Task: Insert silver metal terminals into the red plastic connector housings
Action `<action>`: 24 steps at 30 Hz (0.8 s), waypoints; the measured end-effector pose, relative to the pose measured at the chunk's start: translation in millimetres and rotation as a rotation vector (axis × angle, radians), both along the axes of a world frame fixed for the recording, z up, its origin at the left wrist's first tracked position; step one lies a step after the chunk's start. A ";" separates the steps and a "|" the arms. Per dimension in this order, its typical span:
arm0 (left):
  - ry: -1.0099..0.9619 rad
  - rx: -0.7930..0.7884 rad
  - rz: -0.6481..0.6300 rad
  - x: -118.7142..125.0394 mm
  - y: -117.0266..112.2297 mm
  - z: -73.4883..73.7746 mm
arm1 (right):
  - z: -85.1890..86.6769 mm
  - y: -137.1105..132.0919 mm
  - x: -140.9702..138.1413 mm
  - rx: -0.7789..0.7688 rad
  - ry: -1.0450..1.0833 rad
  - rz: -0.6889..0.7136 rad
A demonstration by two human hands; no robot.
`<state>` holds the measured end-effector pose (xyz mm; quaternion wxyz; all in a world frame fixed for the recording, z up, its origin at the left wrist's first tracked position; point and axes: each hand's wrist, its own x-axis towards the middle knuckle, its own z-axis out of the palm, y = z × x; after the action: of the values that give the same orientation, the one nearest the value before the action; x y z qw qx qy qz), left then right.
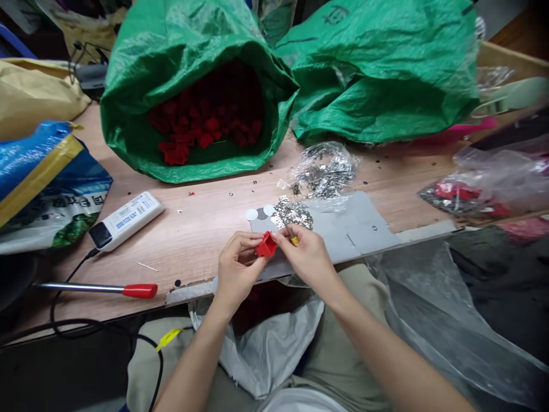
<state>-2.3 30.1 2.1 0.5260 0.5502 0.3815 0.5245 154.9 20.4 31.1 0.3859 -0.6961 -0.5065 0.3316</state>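
Two hands meet at the frame's centre: the left hand (238,263) pinches a red piece (266,245); the right hand (306,252), gripping a yellow-handled tool (294,241), steadies it. A loose pinch could drop it into the white bag (278,349) below; a knock could scatter the metal bits (294,213) just above.

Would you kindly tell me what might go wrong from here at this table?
The red piece in the left hand might slip and drop. The yellow-handled tool in the right hand could nick the left fingers. The loose pile of small metal pieces, just beyond the hands, may get bumped and scattered.
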 end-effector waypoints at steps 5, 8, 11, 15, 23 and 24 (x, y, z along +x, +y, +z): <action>-0.030 0.027 0.012 0.1 0.6 0.0 | -0.6 -1.6 -0.7 0.018 0.043 -0.019; -0.025 0.032 0.008 -0.3 0.8 -1.3 | 2.0 -1.2 3.2 0.007 0.014 -0.036; 0.003 0.088 0.003 -0.5 0.6 -2.7 | 5.0 -1.1 3.1 -0.016 -0.046 -0.039; 0.029 0.140 -0.005 -0.4 0.0 -3.3 | 0.3 -1.1 -3.7 0.006 -0.034 -0.054; -0.098 0.126 -0.012 -0.6 0.6 -3.1 | 6.3 -4.3 -3.7 -0.238 0.716 0.108; -0.103 0.136 -0.009 -0.2 0.7 -2.8 | 10.1 -4.4 0.4 -0.277 0.751 0.138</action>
<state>-2.5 30.8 -0.6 0.5086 0.5585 0.3150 0.5746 155.2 16.0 41.2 0.4234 -0.5364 -0.3261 0.6532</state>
